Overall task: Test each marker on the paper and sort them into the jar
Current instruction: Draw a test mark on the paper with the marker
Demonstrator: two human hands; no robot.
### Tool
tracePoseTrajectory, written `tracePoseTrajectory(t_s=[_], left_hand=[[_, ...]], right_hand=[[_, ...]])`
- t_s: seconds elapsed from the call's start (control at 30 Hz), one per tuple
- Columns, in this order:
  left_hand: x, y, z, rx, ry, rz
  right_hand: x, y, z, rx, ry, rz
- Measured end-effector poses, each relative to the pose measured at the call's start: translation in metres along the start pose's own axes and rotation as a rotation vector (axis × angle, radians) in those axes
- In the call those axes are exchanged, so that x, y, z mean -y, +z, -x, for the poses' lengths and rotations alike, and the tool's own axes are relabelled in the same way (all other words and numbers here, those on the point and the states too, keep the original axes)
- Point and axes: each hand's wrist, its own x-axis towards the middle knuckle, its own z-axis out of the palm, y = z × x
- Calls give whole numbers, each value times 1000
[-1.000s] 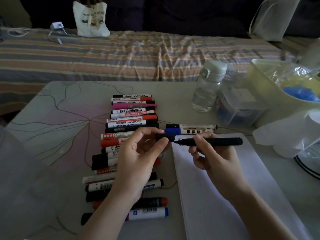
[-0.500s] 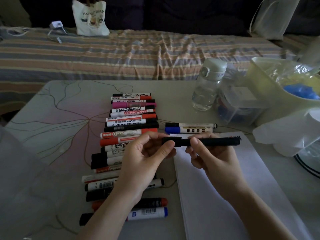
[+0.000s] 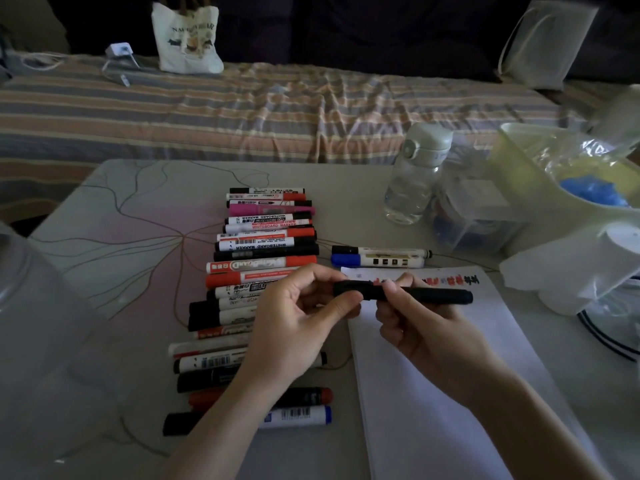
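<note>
Two hands share one black marker (image 3: 415, 295), held level just above the top edge of the paper (image 3: 450, 375). Our left hand (image 3: 298, 327) pinches the cap (image 3: 349, 289) between thumb and fingers; our right hand (image 3: 419, 327) grips the barrel, fingers closed round it. We cannot tell whether the cap is fully seated or only meeting the barrel. Holding it horizontal with one hand on each part suits pushing or pulling along its length, and keeping it over the sheet leaves the tip near where it writes.

At twelve o'clock from the marker, red and dark test marks (image 3: 443, 280) run along the paper's top edge. Just beyond them lie two markers (image 3: 379, 257), apart from the rest, perhaps already tried. At nine o'clock the untested row (image 3: 263, 289) lies stacked side by side on the table (image 3: 104, 271), close to our left hand for easy picking.

Toward two o'clock stand a bottle (image 3: 415, 174) and a clear jar (image 3: 474, 213) with blue things inside, probably the sorting place, within our right hand's reach.
</note>
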Motion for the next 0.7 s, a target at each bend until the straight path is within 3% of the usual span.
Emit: tracePoseTrajectory(t_s=[0.17,0.23,0.3,0.37,0.47,0.63,0.7], left_hand=[[0,-6,4,24,4,-83],[-3,-10,8,39,34,-162],[-8,-10,11,67,77,-247],[-15,-8,15,67,137,-320],[-22,-16,17,17,224,-479],[-17,-51,26,-10,281,-886],[-18,-56,32,39,250,-924]], right_hand=[[15,-30,23,-157,0,127],[29,-38,30,-206,-115,595],[42,-33,30,-111,-222,1069],[50,-20,24,31,-206,1285],[55,-7,8,104,-200,1439],[67,-27,-47,-188,-533,1496],[69,-36,-73,-239,-559,1556]])
